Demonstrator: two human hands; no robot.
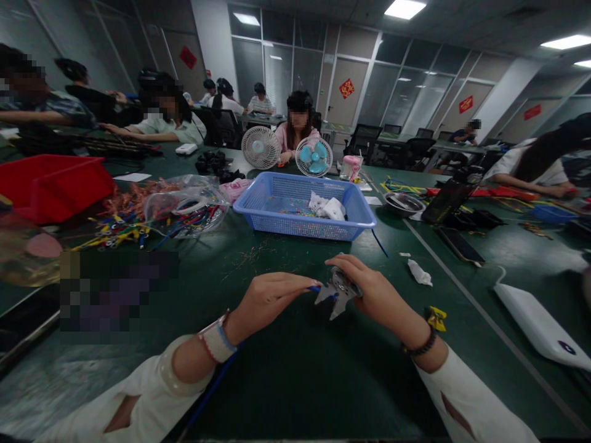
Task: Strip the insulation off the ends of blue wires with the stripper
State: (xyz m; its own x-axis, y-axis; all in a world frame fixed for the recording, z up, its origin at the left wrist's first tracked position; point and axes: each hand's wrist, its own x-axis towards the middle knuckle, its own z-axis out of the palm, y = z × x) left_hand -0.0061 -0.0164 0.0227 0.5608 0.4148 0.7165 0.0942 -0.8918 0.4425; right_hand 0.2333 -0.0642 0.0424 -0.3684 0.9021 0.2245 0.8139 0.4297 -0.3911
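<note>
White-sleeved left hand (265, 299), fingers pinched shut on a thin blue wire (315, 288); right hand (369, 292) closed around a small grey metal crimping tool (338, 292), wire end meeting it, above the dark green table (300, 369). Behind stood a blue perforated plastic basket (302, 212); rightward, a crumpled white paper scrap (419, 272).

Bright ceiling panels (405, 8) light my room from the upper right. Edges bow outward; the lower left smears soft.

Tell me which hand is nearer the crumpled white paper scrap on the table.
Right. The right hand, holding a metal tool, sits just left of the paper scrap; the left hand is farther left, beyond the tool.
</note>
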